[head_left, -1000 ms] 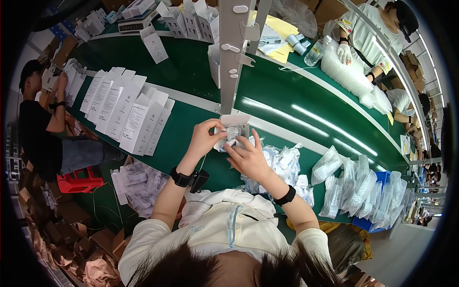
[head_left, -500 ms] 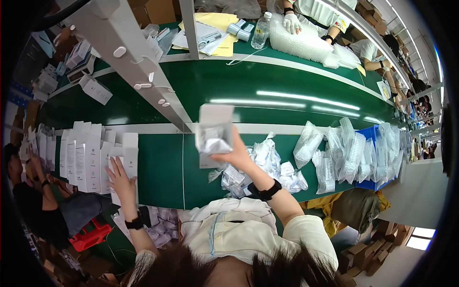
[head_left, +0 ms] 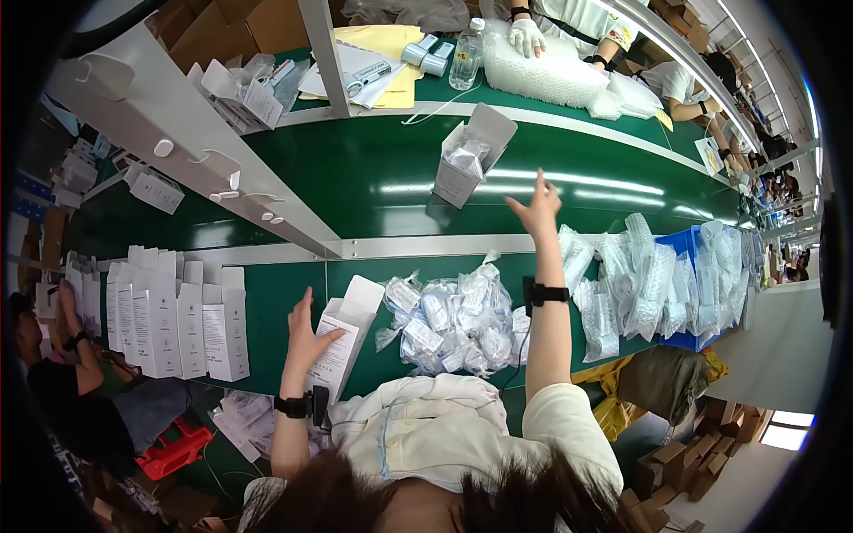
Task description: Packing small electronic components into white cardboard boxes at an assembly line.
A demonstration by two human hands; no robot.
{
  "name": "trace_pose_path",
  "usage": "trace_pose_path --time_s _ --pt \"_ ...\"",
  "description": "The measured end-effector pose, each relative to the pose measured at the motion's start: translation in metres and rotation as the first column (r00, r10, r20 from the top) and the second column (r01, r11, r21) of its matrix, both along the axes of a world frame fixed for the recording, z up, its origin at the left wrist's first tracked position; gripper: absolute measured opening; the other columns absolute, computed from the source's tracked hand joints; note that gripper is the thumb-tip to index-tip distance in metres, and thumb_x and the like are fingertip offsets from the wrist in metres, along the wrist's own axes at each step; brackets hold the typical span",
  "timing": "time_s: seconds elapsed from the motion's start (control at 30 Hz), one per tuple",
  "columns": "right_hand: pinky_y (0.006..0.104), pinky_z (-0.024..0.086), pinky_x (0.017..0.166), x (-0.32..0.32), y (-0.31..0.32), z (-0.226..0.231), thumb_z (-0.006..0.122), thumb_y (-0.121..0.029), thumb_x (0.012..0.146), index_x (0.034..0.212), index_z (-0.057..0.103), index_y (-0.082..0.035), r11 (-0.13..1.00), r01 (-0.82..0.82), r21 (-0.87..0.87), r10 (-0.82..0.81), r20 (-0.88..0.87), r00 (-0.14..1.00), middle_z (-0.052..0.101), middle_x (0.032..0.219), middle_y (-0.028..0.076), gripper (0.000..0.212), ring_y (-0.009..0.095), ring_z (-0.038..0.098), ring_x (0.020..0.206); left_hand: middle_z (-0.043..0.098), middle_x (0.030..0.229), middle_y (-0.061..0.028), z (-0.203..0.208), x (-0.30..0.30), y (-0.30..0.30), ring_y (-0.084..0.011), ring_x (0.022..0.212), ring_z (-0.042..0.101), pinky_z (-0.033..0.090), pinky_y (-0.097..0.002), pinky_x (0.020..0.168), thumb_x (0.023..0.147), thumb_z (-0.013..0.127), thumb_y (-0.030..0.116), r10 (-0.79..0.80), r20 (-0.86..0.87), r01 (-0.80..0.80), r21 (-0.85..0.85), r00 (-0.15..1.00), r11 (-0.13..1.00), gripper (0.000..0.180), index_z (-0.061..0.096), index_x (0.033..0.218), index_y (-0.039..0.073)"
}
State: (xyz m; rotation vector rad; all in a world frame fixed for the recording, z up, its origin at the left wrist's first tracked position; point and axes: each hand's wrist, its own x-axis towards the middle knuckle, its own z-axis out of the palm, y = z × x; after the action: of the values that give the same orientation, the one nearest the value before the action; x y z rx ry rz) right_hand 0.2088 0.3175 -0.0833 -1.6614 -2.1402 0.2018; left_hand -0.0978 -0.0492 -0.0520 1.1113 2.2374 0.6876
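Along green workbench (head_left: 275, 311), white boxes (head_left: 341, 357), red stool (head_left: 175, 449)

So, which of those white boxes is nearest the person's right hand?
The open box beyond the metal rail, just left of the right hand. Others, like the box by the left hand and the row of boxes, are farther away.

A wide head-worn view looks down over both hands (head_left: 308, 345) (head_left: 538, 211).
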Motion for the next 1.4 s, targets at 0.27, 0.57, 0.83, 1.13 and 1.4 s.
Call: trace_pose_path --time_s 0.27,0.57,0.83,1.13,1.4 --pt "0.0497 0.042 0.081 0.106 -0.039 -0.008 0.067 -0.031 0.070 0.133 0.028 -0.019 0.622 0.694 -0.363 -0.522 0.469 0.712 0.040 0.120 0.021 0.075 0.041 0.043 0.105 0.038 0.128 -0.0139 0.006 -0.007 0.005 -0.0260 0.117 0.038 0.034 -0.0378 0.096 0.062 0.075 0.015 -0.062 0.592 0.090 -0.019 0.804 0.996 0.086 0.027 0.133 0.008" --pt "0.0381 0.048 0.079 0.039 -0.099 0.082 0.054 -0.016 0.078 0.130 0.030 -0.009 0.918 -0.185 -0.351 -0.320 -0.930 0.179 0.052 0.106 0.014 0.058 0.026 0.055 0.094 0.032 0.131 -0.0158 0.044 0.024 0.035 -0.0324 0.118 0.035 0.036 -0.0385 0.093 0.060 0.073 0.012 -0.269 0.087 0.198 0.476 0.959 0.857 0.071 0.036 0.120 0.012" --pt "0.0331 0.042 0.087 -0.128 -0.188 0.136 0.052 -0.007 0.081 0.121 0.038 -0.008 0.893 -0.359 -0.272 -0.394 -0.857 -0.332 0.047 0.112 0.008 0.043 0.022 0.049 0.102 0.037 0.124 -0.0191 0.034 0.044 0.039 -0.0354 0.113 0.038 0.037 -0.0392 0.090 0.059 0.073 0.010 -0.172 0.033 0.131 0.509 0.985 0.850 0.058 0.036 0.103 0.009" --pt "0.0443 0.031 0.093 -0.141 -0.222 0.121 0.061 -0.006 0.072 0.111 0.052 -0.007 0.744 -0.536 0.398 0.668 -0.444 0.597 0.041 0.120 0.016 0.041 0.033 0.039 0.112 0.040 0.123 -0.0232 0.017 0.064 0.035 -0.0343 0.108 0.046 0.038 -0.0376 0.089 0.059 0.077 0.008 0.054 0.127 -0.107 0.456 0.990 0.884 0.063 0.028 0.098 0.007" --pt "0.0438 0.031 0.094 -0.042 -0.153 0.030 0.068 -0.021 0.069 0.104 0.061 -0.010 0.889 -0.393 -0.237 0.317 -0.303 0.899 0.051 0.109 0.011 0.037 0.030 0.042 0.108 0.035 0.128 -0.0243 0.018 0.020 0.002 -0.0363 0.112 0.043 0.037 -0.0393 0.092 0.060 0.075 0.003 -0.024 0.029 -0.001 0.664 0.999 0.748 0.062 0.025 0.096 0.010"
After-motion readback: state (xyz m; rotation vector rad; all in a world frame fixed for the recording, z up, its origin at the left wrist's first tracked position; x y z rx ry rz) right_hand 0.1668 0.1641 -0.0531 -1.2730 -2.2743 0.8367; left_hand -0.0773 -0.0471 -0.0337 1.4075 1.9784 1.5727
